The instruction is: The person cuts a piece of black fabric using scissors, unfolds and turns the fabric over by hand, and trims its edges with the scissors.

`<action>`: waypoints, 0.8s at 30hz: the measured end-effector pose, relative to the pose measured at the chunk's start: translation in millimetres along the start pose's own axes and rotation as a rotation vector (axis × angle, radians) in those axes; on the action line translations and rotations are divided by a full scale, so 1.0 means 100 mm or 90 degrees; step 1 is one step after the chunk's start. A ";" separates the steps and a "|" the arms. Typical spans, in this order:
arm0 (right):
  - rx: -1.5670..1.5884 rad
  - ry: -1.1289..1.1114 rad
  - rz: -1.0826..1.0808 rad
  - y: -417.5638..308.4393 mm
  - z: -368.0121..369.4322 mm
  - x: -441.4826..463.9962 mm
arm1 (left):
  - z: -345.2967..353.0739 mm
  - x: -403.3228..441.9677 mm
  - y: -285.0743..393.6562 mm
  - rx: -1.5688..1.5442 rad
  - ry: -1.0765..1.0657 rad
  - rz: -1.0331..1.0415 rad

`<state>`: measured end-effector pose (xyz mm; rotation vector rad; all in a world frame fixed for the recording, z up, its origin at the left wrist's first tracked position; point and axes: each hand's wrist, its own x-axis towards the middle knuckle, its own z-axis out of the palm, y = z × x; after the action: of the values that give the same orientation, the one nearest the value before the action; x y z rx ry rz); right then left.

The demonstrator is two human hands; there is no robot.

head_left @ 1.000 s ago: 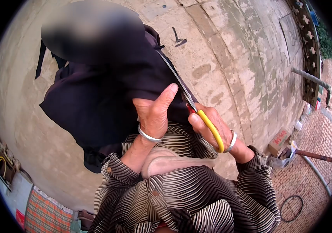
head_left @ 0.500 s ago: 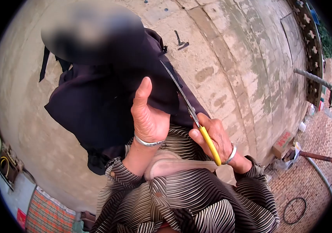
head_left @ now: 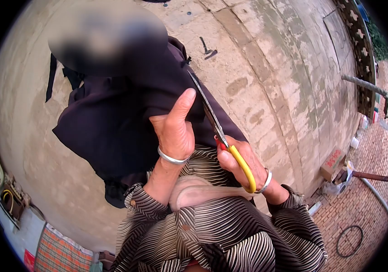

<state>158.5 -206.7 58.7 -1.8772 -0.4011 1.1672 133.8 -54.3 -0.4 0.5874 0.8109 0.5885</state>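
Note:
My left hand [head_left: 174,138], with a silver bangle at the wrist, holds a large dark cloth [head_left: 108,122]. Its thumb is stretched upward, while the other fingers are tucked into the cloth and mostly hidden. In my right hand [head_left: 244,163] is a pair of scissors [head_left: 241,167] with a yellow handle and a bit of red by the pivot. Their long blades point up and left along the right part of the cloth, close to my left thumb. How far the blades are apart is hard to see. A blurred patch covers the cloth's upper end.
A small black T-shaped object [head_left: 209,53] lies on the worn concrete beyond the cloth. At right are a cardboard box [head_left: 332,164], a rusty pole [head_left: 375,177] and a black ring [head_left: 349,241] on brick paving. A plaid cloth [head_left: 62,251] lies lower left.
My left hand has turned, its thumb swinging right towards the blades. The scissors in my right hand have tilted a little, and a red part now shows near the pivot.

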 end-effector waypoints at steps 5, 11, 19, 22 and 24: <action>0.062 -0.082 -0.035 0.00 -0.10 0.03 | 0.02 -0.03 0.06 0.009 -0.023 0.004; 0.057 -0.179 0.006 -0.06 -0.21 0.05 | -0.04 -0.04 0.01 0.016 -0.039 0.022; 0.028 -0.127 0.019 -0.08 -0.17 0.13 | -0.09 -0.03 0.05 0.049 -0.105 0.001; 0.009 -0.127 0.029 -0.11 -0.16 0.16 | -0.07 -0.04 0.04 0.057 -0.080 0.049; 0.007 -0.126 0.034 -0.10 -0.15 0.17 | -0.09 -0.03 0.03 0.058 -0.083 0.045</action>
<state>181.9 -197.1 60.0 -1.7780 -0.4546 1.3947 124.6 -51.6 -1.7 0.7332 0.6988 0.5741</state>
